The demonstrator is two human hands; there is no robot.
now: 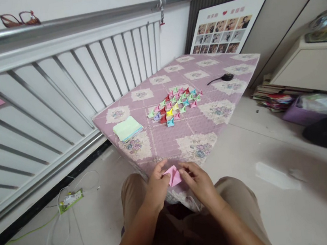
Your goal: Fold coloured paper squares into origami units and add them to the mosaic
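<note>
A partly folded pink sheet of origami paper (pixel 174 176) is held between my hands, over the near corner of the table. My left hand (pixel 158 182) pinches its left side with thumb and fingers. On the opposite side, my right hand (pixel 196 178) has its thumb and forefinger closed on the paper's edge. Farther up the cloth stand rows of small folded paper figures (pixel 176 103) in red, pink, green, yellow, blue and purple. To their left lies a stack of square paper sheets (pixel 127 128), pale green on top with blue showing beneath.
A purple flowered tablecloth (pixel 165 140) covers the table, with a small black object with a cord (pixel 227 77) near its right edge. A white radiator (pixel 86 72) runs along the left. A power strip (pixel 71 200) with cables lies on the floor.
</note>
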